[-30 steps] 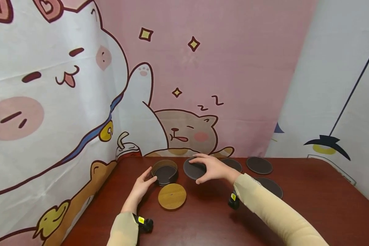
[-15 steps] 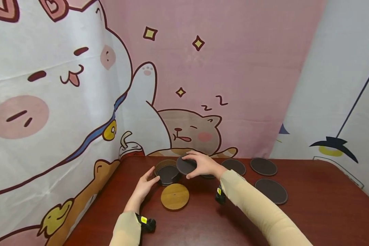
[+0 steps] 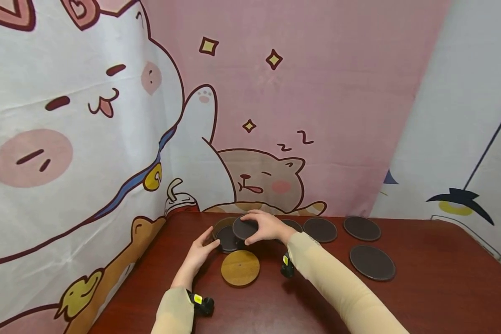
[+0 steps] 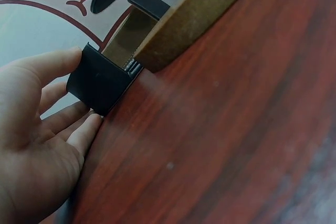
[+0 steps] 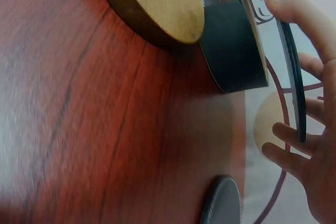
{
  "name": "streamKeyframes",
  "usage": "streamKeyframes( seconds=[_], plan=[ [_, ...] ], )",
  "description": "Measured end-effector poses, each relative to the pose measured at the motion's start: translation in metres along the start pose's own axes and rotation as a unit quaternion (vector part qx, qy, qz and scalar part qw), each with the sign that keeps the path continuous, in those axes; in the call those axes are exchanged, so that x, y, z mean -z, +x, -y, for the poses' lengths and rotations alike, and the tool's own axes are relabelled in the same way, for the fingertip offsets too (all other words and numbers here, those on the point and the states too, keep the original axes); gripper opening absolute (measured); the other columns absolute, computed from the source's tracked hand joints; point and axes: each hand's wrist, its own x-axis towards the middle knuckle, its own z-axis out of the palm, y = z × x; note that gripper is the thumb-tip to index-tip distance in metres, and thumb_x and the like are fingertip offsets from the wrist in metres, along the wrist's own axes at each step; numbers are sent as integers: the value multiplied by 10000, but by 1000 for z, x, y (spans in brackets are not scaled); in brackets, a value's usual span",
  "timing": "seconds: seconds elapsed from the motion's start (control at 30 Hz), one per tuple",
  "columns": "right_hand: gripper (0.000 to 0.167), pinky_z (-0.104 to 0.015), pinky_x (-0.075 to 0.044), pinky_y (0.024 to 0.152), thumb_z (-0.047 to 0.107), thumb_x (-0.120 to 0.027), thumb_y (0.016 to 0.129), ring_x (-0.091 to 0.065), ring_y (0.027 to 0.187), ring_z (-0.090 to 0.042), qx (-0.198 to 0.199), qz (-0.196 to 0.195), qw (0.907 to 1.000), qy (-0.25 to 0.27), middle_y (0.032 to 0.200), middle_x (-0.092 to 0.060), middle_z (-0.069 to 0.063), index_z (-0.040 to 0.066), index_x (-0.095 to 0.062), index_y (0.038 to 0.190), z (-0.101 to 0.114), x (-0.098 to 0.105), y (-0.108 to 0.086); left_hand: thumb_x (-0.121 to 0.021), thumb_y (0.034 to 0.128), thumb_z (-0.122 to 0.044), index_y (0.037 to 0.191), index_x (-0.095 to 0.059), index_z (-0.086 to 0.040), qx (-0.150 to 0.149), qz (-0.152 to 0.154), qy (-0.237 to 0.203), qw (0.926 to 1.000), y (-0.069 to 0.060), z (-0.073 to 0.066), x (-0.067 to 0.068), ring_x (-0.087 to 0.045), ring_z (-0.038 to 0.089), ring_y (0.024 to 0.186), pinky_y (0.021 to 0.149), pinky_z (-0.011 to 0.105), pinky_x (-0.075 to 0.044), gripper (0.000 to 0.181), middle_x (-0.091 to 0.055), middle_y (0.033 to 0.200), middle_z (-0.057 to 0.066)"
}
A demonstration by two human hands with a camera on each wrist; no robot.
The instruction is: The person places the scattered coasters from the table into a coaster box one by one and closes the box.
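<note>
Near the back of the table stands a round, dark coaster holder (image 3: pixel 225 241) with a gap in its front wall. My left hand (image 3: pixel 199 251) grips its left side; in the left wrist view the fingers and thumb curl against the black outer wall (image 4: pixel 100 80). A round dark coaster (image 3: pixel 243 228) is pinched by its edges between the thumb and fingers of my right hand (image 3: pixel 266 226). It is tilted above the right part of the holder; the right wrist view shows the coaster (image 5: pixel 294 85) edge-on, apart from the holder (image 5: pixel 233 45).
A round wooden disc (image 3: pixel 240 268) lies just in front of the holder. Several more dark coasters lie to the right, among them a back one (image 3: pixel 320 230) and a nearer one (image 3: pixel 372 262). Behind the reddish table (image 3: pixel 300 311) hangs a cartoon-printed cloth (image 3: pixel 338 116).
My right hand has carried the coaster leftward to above the holder, uncovering more of the coasters behind it. My left hand keeps its hold on the holder. The head view has shifted slightly.
</note>
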Motion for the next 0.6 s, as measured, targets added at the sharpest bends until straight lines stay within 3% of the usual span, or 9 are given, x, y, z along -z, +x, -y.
streamKeyframes(
  seconds=[0.3, 0.6],
  plan=[
    [742, -463, -387, 1016, 494, -795, 695, -403, 1337, -292, -37, 276, 9996, -23, 1513, -370, -84, 255, -573, 1362, 6, -12, 9, -661, 927, -141, 1493, -373, -49, 45, -31, -9, 10000, 1, 1, -1, -360, 387, 1358, 1086, 522, -294, 642, -390, 1476, 234],
    [717, -477, -385, 1022, 515, -777, 723, -400, 1342, -300, 110, 317, 9994, -98, 1515, -377, -92, 215, -590, 1347, 13, -19, 17, -666, 925, -149, 1499, -360, -51, 77, -19, -133, 9999, 0, 0, 0, -376, 381, 1349, 1073, 520, -317, 658, -405, 1465, 237]
  ],
)
